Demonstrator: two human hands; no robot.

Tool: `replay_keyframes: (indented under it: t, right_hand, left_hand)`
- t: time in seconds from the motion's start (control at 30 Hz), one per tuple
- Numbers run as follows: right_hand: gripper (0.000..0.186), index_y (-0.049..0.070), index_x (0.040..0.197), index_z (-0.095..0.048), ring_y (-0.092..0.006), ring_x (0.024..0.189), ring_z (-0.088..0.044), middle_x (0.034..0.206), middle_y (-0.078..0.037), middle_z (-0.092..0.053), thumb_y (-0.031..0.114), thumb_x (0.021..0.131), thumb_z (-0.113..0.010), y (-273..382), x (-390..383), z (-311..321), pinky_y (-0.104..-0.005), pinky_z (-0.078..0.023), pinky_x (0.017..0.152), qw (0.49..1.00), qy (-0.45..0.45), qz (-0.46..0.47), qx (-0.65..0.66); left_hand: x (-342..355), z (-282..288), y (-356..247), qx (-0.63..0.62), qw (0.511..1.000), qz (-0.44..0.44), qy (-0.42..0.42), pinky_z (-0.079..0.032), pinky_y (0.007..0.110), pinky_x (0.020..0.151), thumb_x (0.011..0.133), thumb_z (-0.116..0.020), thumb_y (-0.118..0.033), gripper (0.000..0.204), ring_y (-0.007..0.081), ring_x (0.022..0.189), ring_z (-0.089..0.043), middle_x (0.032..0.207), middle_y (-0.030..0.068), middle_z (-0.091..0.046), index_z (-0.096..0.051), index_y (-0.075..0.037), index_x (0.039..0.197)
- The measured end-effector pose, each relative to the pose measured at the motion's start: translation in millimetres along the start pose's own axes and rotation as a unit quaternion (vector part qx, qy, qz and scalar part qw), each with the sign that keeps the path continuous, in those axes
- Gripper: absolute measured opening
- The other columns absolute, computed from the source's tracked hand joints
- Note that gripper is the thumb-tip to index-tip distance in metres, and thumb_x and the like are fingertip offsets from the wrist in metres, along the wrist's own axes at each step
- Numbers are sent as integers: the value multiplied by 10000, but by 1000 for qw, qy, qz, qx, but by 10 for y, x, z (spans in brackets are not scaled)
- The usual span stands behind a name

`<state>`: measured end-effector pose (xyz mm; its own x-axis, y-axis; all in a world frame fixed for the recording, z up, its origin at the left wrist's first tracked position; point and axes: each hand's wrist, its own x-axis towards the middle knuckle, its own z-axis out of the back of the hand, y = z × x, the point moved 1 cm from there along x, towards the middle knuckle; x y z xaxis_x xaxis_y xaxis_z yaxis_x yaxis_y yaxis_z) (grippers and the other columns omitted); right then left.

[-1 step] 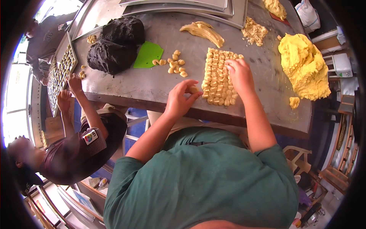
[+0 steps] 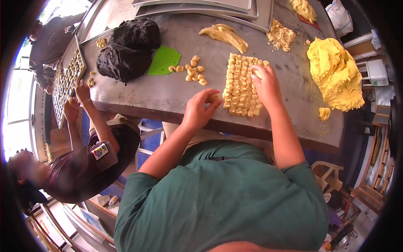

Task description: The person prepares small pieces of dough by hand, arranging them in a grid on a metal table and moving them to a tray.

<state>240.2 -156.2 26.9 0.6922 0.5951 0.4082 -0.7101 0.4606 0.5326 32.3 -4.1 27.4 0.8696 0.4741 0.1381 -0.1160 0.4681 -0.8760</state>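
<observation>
A tight block of small tan dough pieces lies in rows on the metal table in front of me. My left hand is at its near left corner, with thumb and fingers curled around a small dough ball. Over the block's far right part, my right hand pinches a pale dough piece between thumb and fingers. Left of the block is a loose cluster of rounded dough balls, next to a green scraper.
Black dough sits left of the scraper, yellow dough at the right. A tan dough strip, crumbly dough and stacked trays lie farther back. At left, a co-worker's hands work by a filled tray.
My right hand has shifted very slightly, and a pale dough piece now shows between its fingers. My left hand stays in place.
</observation>
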Motion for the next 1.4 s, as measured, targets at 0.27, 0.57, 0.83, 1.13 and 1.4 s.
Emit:
replay_keyframes:
  t: [0.27,0.57,0.83,1.13,1.4]
  right_hand:
    - [194,78,1097,-674,-371,937,-664,947,-164,-688,171,928,-676,5,-117,-23,-463,-531,811,998,64,-19,1]
    - [141,11,1033,-657,-343,968,-649,1018,-162,-671,123,946,-657,93,-280,148,-412,-526,828,995,59,-57,62]
    - [232,4,1140,-674,-172,851,-618,1015,-73,-679,191,1009,-632,-842,-632,52,-288,-511,746,954,-122,-180,205]
    - [271,14,1205,-697,-131,793,-607,989,-66,-683,196,1019,-621,-603,-554,132,-285,-509,705,956,-35,-222,188]
    - [223,2,1132,-700,-171,853,-627,982,-84,-657,175,1000,-651,-496,-528,146,-312,-526,739,973,-78,-142,163]
  left_hand:
    - [2,-35,120,-153,988,10,-30,-567,342,872,985,-617,-50,261,224,981,-718,1159,143,-705,-629,-27,1245]
    - [-18,97,24,-142,987,76,9,-570,343,917,967,-631,-36,216,234,1049,-717,1285,127,-659,-610,-20,1182]
    - [181,37,39,-165,982,88,15,-567,331,855,977,-675,-140,285,198,974,-716,1217,113,-671,-610,-58,1242]
    - [840,134,-284,317,943,-98,-21,-407,451,1045,910,-651,-232,252,253,1191,-592,1114,83,-681,-673,-132,1140]
    - [1516,-231,-8,361,929,21,80,-426,433,929,928,-590,-392,285,249,1055,-643,1029,41,-702,-749,-156,935]
